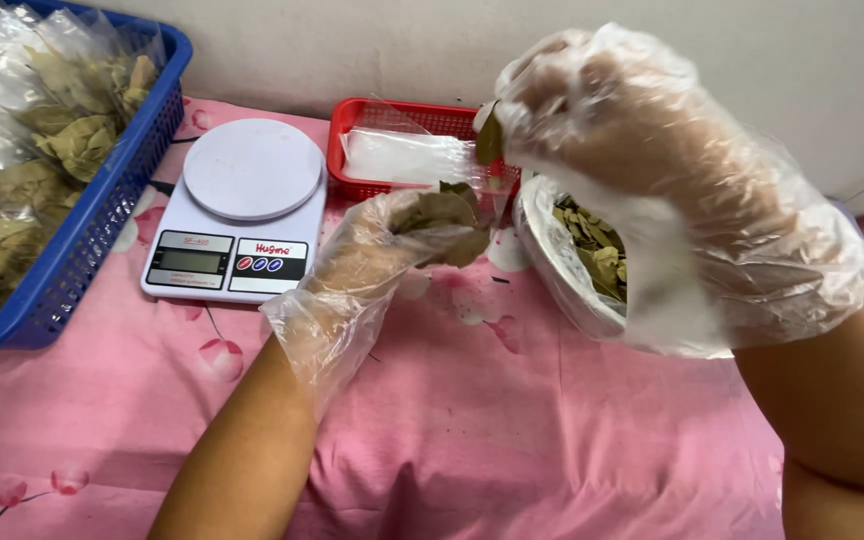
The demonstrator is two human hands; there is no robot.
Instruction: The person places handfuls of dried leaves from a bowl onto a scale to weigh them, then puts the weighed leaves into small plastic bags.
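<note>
The left hand (392,250), in a loose clear glove, is closing around a bunch of dried leaves (444,222) (greenish-brown, bay-type by the look) just right of the white kitchen scale (242,205). The right hand (652,170), gloved too, is hovering farther right of the scale & higher, fingers pinched narrow on a single leaf (489,138) just above the bunch. Under that hand, right of the scale, a bag-lined white bowl (564,262) is sitting w/ more loose leaves (597,250) inside.

Judging from this, the step in hand is building up a handful leaf by leaf. Doing it well likely means keeping the left grip gentle (dry leaves crack easily), laying each new leaf flat against the rest, and working over the bowl so crumbs fall back in, not on the cloth.

Behind & right of the scale, a red basket (352,125) is holding clear empty bags (402,157). Left of the scale, a blue basket (102,215) is carrying filled leaf packets (47,140). Everything is resting on a pink flowered cloth (512,430); whether a desk or bed lies under it, can't tell.
</note>
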